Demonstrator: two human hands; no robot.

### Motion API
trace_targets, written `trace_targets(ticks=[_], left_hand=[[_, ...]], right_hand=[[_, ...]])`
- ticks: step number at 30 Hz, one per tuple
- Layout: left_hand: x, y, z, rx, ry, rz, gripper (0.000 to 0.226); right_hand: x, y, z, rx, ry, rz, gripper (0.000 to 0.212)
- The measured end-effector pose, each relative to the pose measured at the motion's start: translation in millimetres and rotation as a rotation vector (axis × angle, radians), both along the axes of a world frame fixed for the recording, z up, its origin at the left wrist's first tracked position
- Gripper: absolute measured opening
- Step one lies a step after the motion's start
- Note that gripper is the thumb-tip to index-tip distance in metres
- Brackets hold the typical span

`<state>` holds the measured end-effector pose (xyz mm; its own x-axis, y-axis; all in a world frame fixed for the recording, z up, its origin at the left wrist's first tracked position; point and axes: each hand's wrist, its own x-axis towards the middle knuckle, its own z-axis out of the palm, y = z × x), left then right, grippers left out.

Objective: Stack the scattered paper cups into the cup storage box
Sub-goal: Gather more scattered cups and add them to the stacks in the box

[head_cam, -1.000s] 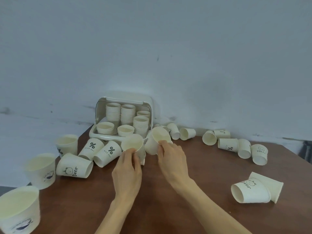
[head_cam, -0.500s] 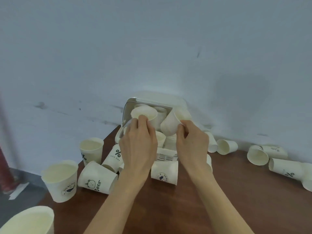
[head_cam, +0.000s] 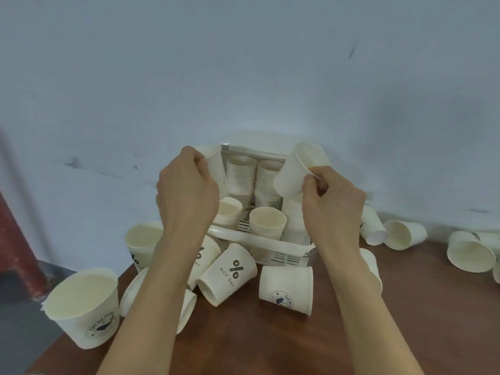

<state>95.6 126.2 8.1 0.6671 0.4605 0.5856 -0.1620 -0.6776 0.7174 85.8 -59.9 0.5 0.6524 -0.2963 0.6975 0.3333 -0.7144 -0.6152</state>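
With my left hand (head_cam: 188, 190) gripping one paper cup (head_cam: 215, 161) and my right hand (head_cam: 331, 201) pinching another cup (head_cam: 296, 169) above the storage box (head_cam: 259, 239) at the worktop's far edge, I judge nesting them onto its stacks comes next.

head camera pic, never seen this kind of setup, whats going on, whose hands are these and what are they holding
There is no machine here. The picture comes from a camera worn on a person's head, looking forward and down, so the two bare arms are the wearer's own. The left hand grips a white paper cup, mostly hidden behind it. The right hand pinches the rim of a tilted cup. Both are raised over the white cup storage box, which stands against the wall and already holds stacks of cups. More cups lie scattered on the brown table, some upright, some on their sides, such as the one printed NICE DAY.
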Motion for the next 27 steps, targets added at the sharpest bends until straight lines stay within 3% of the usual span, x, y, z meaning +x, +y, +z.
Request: trace_targets(ticks=[13, 27], left_hand=[[2, -4, -8, 0.052, 0.02, -0.206, 0.016], [12, -3, -20, 0.118, 0.082, -0.244, 0.016]], right_hand=[[21, 15, -44, -0.37, 0.269, 0.109, 0.025], [22, 14, -58, -0.551, 0.44, 0.123, 0.022]])
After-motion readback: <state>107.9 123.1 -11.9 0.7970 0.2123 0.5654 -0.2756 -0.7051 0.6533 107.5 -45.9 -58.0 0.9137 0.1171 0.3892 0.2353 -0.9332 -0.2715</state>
